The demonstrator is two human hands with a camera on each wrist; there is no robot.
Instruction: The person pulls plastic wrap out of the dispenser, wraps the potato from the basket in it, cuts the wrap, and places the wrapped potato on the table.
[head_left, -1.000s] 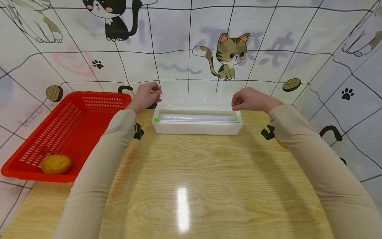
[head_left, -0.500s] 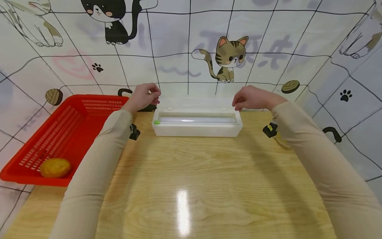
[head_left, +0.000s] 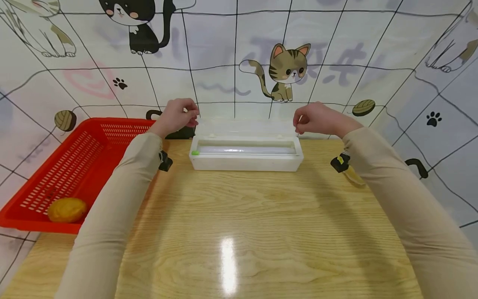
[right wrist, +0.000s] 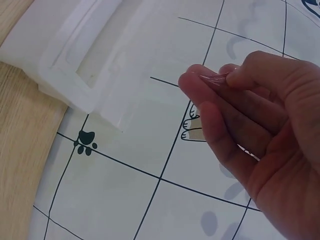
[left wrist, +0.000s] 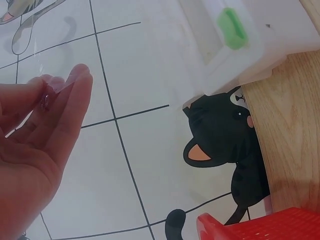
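Note:
A white cling film box stands at the table's far edge with its translucent lid raised; a roll of film lies inside. At the lid's left end, my left hand pinches a corner of clear cling film between thumb and fingers. My right hand pinches the film's other corner at the right end, where the gathered film shows between thumb and fingertip. The stretch between the hands is nearly invisible against the wall. A green slider sits at the box's left front corner.
To the left, a red plastic basket holds a yellow, potato-like item. Another yellowish item is partly hidden behind the right wrist. A cat-patterned wall covering rises directly behind the box. The wooden table extends toward me.
Both hands have moved slightly apart and up, still pinching the film. The box stays in place, and the head view has shifted a little.

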